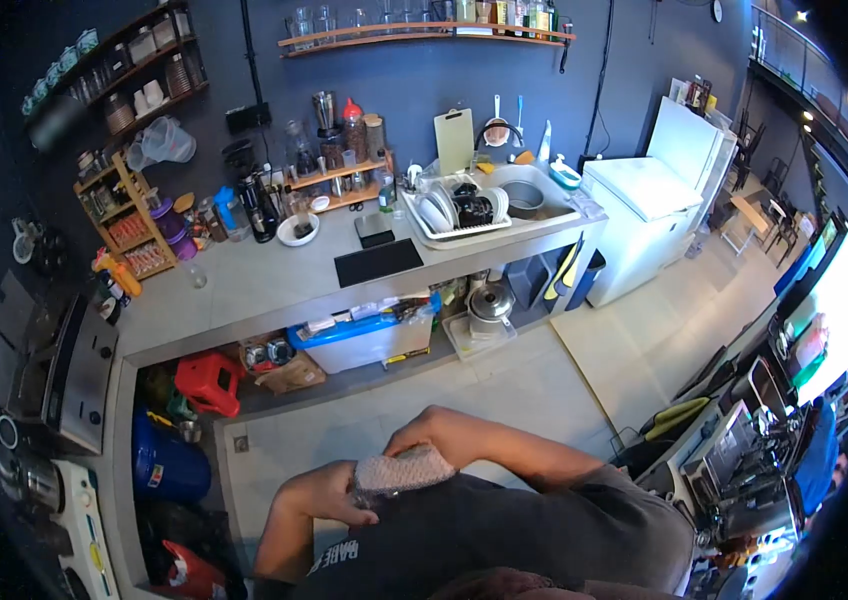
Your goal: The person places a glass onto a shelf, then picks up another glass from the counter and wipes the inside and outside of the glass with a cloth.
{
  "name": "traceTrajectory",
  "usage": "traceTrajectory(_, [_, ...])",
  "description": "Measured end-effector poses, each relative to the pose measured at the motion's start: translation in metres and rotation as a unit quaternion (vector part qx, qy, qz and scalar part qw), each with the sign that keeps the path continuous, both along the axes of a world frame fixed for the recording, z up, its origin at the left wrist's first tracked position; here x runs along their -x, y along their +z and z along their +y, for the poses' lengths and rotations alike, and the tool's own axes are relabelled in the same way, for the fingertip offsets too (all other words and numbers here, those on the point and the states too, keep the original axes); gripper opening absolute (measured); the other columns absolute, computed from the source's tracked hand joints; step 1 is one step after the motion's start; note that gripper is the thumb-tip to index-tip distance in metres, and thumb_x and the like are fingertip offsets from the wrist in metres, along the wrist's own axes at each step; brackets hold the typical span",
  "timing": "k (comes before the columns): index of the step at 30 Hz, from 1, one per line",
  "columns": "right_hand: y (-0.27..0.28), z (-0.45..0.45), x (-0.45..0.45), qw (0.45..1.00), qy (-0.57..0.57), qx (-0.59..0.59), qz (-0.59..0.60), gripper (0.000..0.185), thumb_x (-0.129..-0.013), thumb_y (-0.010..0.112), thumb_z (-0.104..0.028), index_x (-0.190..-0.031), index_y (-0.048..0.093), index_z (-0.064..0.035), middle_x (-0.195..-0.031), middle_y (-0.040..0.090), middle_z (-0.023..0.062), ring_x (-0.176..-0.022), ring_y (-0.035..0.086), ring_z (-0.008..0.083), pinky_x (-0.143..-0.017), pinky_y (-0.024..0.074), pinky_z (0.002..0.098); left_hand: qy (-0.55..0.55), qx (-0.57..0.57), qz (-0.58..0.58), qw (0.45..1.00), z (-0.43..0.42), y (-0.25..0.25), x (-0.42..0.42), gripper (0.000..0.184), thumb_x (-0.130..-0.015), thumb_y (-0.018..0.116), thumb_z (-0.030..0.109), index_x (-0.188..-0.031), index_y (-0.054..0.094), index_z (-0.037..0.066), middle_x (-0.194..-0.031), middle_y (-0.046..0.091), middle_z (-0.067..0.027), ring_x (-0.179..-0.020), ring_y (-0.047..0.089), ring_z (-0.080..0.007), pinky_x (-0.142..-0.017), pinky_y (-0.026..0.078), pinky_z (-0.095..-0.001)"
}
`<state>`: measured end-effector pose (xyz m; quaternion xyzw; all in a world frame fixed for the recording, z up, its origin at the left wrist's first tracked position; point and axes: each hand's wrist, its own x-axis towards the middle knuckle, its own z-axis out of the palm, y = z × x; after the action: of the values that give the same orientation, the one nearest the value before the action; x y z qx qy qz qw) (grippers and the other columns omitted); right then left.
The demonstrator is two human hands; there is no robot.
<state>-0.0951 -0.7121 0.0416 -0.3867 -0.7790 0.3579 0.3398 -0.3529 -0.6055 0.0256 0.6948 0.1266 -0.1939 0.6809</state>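
At the bottom middle of the head view, a pinkish-grey bundle with a bumpy, shiny surface like bubble wrap [402, 473] is held close to the dark T-shirt. My left hand [328, 494] grips its left end, the thumb pressing the lower edge. Bent over the top and right end is my right hand [422, 437], also closed on it. Whatever may be inside the bundle cannot be made out.
A long grey counter [264, 283] faces me, with a dish rack [459, 233] beside the sink [544, 205]. Below stand a white box with a blue lid [364, 345], a red stool [209, 382] and a blue bin [172, 460]. A white chest freezer [634, 225] stands right.
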Motion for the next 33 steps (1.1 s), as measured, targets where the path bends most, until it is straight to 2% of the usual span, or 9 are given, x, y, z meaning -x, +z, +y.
traceTrajectory(11, [-0.003, 0.003, -0.038, 0.934, 0.003, 0.141, 0.328, 0.049, -0.085, 0.069, -0.005, -0.132, 0.057, -0.0012, -0.123, 0.065, 0.0069, -0.11, 0.06, 0.0144, -0.097, 0.0468, 0.0312, 0.21, 0.18, -0.291, 0.916, -0.01, -0.036, 0.008, 0.082, -0.065, 0.091, 0.013, -0.135, 0.049, 0.003, -0.123, 0.062, -0.0111, -0.111, 0.061, -0.0197, -0.098, 0.048, -0.038])
traceTrajectory(14, [-0.003, -0.005, -0.014, 0.952, 0.002, 0.104, 0.288, 0.059, -0.085, 0.072, -0.01, -0.139, 0.049, 0.001, -0.128, 0.061, 0.0086, -0.116, 0.057, 0.0164, -0.101, 0.0445, 0.0331, 0.339, 0.187, -0.338, 0.858, -0.017, -0.025, -0.002, 0.081, -0.064, 0.092, 0.014, -0.133, 0.05, 0.005, -0.121, 0.062, -0.0104, -0.107, 0.062, -0.0202, -0.095, 0.05, -0.0386])
traceTrajectory(15, [-0.02, -0.006, 0.005, 0.933, 0.053, 0.137, 0.328, 0.082, -0.083, 0.078, -0.021, -0.148, 0.034, 0.0007, -0.14, 0.051, 0.0128, -0.127, 0.049, 0.0201, -0.108, 0.0386, 0.0371, 0.387, 0.166, -0.348, 0.837, -0.022, -0.023, -0.008, 0.08, -0.064, 0.092, 0.015, -0.132, 0.051, 0.005, -0.12, 0.061, -0.0102, -0.106, 0.062, -0.0203, -0.093, 0.051, -0.0387])
traceTrajectory(19, [0.002, 0.003, 0.043, 0.983, -0.102, -0.131, 0.082, 0.088, -0.082, 0.078, -0.045, -0.141, 0.037, 0.0047, -0.134, 0.051, 0.0188, -0.121, 0.053, 0.0272, -0.106, 0.0394, 0.0406, 0.428, -0.039, -0.29, 0.855, -0.037, -0.039, -0.036, 0.06, -0.079, 0.08, 0.016, -0.131, 0.051, 0.004, -0.119, 0.061, -0.0094, -0.106, 0.061, -0.0194, -0.095, 0.05, -0.0361])
traceTrajectory(21, [-0.025, 0.011, 0.042, 0.972, -0.025, 0.015, 0.234, 0.085, -0.083, 0.076, -0.046, -0.14, 0.038, 0.0044, -0.134, 0.049, 0.0214, -0.123, 0.051, 0.0296, -0.106, 0.0379, 0.0419, 0.397, -0.085, -0.294, 0.865, -0.047, -0.027, -0.047, 0.046, -0.092, 0.066, 0.017, -0.133, 0.048, 0.003, -0.122, 0.06, -0.0099, -0.111, 0.059, -0.0197, -0.097, 0.049, -0.0357])
traceTrajectory(24, [-0.021, 0.032, 0.021, 0.973, 0.113, 0.047, 0.195, 0.094, -0.087, 0.07, -0.046, -0.149, 0.021, 0.0044, -0.147, 0.032, 0.031, -0.141, 0.029, 0.0439, -0.118, 0.0195, 0.0501, 0.423, 0.067, -0.313, 0.848, -0.043, -0.029, -0.051, 0.043, -0.096, 0.061, 0.017, -0.133, 0.045, 0.003, -0.123, 0.058, -0.0108, -0.113, 0.059, -0.021, -0.097, 0.05, -0.037])
traceTrajectory(26, [0.023, 0.001, 0.046, 0.988, -0.14, -0.064, 0.019, 0.093, -0.088, 0.069, -0.047, -0.148, 0.022, 0.0049, -0.149, 0.03, 0.0316, -0.143, 0.024, 0.0469, -0.119, 0.013, 0.0545, 0.444, 0.151, -0.327, 0.821, -0.03, -0.038, -0.054, 0.042, -0.097, 0.059, 0.017, -0.133, 0.044, 0.003, -0.123, 0.058, -0.0111, -0.112, 0.059, -0.0215, -0.096, 0.051, -0.0377])
traceTrajectory(27, [0.025, -0.004, 0.048, 0.961, -0.201, -0.167, -0.089, 0.09, -0.086, 0.072, -0.047, -0.145, 0.031, 0.0055, -0.147, 0.035, 0.0243, -0.132, 0.041, 0.0313, -0.111, 0.0327, 0.0413, 0.452, 0.193, -0.334, 0.804, -0.025, -0.041, -0.056, 0.041, -0.098, 0.058, 0.017, -0.133, 0.043, 0.003, -0.123, 0.057, -0.0112, -0.112, 0.059, -0.0218, -0.096, 0.051, -0.0381])
traceTrajectory(33, [-0.012, 0.018, 0.033, 0.978, -0.08, 0.073, 0.176, 0.057, -0.092, 0.062, -0.049, -0.129, 0.058, -0.0055, -0.137, 0.051, 0.0225, -0.137, 0.035, 0.0411, -0.118, 0.0186, 0.0509, 0.345, -0.043, -0.286, 0.893, -0.039, -0.035, -0.048, 0.077, -0.08, 0.081, 0.031, -0.138, 0.04, 0.0, -0.133, 0.053, -0.0124, -0.124, 0.052, -0.0226, -0.108, 0.039, -0.0379])
